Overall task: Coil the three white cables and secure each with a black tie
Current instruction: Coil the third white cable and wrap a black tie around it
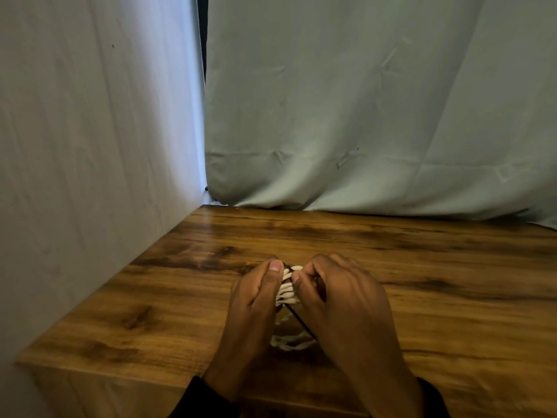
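Gripping a coiled white cable (287,292); thin black tie (301,322) crossing it.

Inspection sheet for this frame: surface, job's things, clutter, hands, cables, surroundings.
Surface: wooden table, dark grain pattern.
Job's things: one coiled white cable held between both hands; black tie running across it. Only this one cable seen.
Clutter: nothing seen.
Hands: left hand grips the coil's left side; right hand pinches at the coil's top, where the tie is.
Cables: loops bunched side by side, lower loops showing near the table.
Surroundings: pale cloth backdrop behind and to the left; dark sleeves at the wrists.
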